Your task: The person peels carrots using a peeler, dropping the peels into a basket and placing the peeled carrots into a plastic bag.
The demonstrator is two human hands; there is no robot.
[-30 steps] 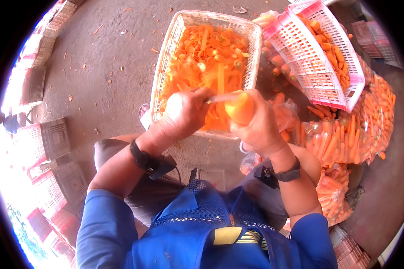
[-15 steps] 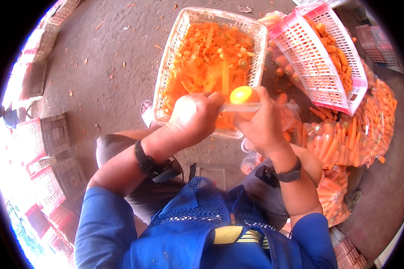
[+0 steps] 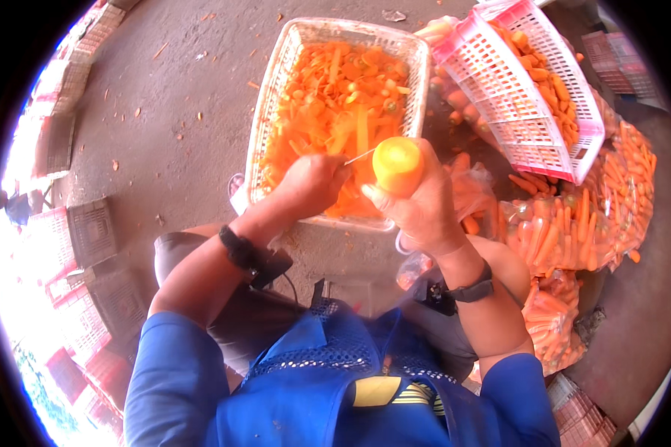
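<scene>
Over the near end of the white, lattice-walled plastic basket (image 3: 354, 28), the left hand (image 3: 314, 182) clenches a thin, straight blade (image 3: 360, 157) — now edge-on at, not broadside across, the thick, rounded orange carrot (image 3: 397, 167) grasped in the right hand (image 3: 429, 208).

Illumination is bright and strongest from the left. Along the left rim, exposure clips to white; the stacked plastic crates (image 3: 91, 231) wash out there, with blue-violet fringing. The concrete floor (image 3: 171, 141) is evenly lit, darkening at the far right. Highlights flatten the end face of the carrot (image 3: 397, 158); the carrot peelings (image 3: 332, 93) saturate and lose texture. The knife blade (image 3: 360, 156) renders as a thin, pale streak. Glare whitens parts of the plastic carrot bags (image 3: 552, 237). Shadow deepens on the trousers (image 3: 250, 328). Fisheye distortion bends outer edges; all corners are black.
</scene>
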